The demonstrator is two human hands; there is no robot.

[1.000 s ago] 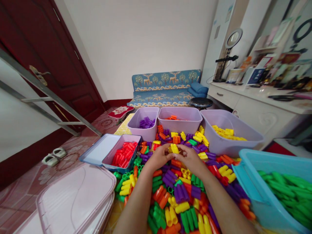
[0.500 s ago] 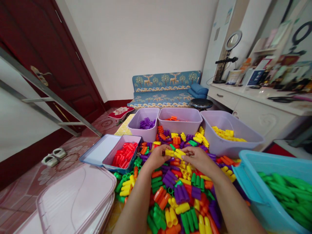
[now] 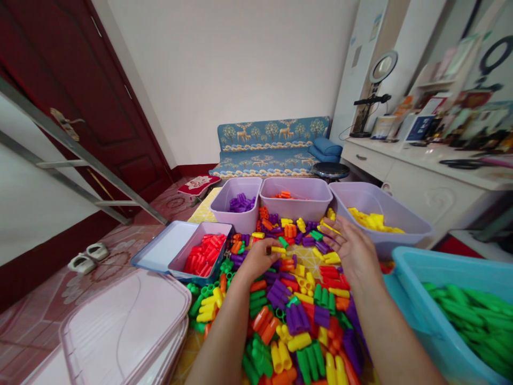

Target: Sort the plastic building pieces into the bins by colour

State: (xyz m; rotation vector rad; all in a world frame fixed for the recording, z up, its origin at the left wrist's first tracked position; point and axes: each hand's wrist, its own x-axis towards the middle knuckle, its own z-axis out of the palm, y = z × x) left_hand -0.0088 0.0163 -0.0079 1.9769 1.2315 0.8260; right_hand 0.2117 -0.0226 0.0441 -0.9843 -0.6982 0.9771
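Note:
My left hand [image 3: 260, 261] is closed, its fingers pinching a yellow plastic tube block [image 3: 278, 249] over the middle of the pile. My right hand [image 3: 356, 247] is raised on the right with its fingers spread apart. It is in front of the near left corner of the lilac tub of yellow blocks [image 3: 406, 214]. A few yellow blocks [image 3: 331, 259] lie just below its fingertips, and another yellow piece [image 3: 329, 229] shows behind the fingers. Under both arms spreads a pile of joined tube blocks in purple [image 3: 298, 318], green [image 3: 311, 361], orange [image 3: 266, 325], red and yellow.
Lilac tubs of purple blocks [image 3: 235, 216] and orange blocks [image 3: 296, 207] stand at the back. On the left is an open box of red blocks [image 3: 180, 263], with stacked lids [image 3: 128, 321] nearer me. A turquoise tub [image 3: 425, 305] holds green blocks. A ladder [image 3: 72, 147] leans at far left.
My right hand has moved right and up, away from my left hand, and its fingers have spread. Bare yellow cloth now shows where it was. My left hand has stayed in place.

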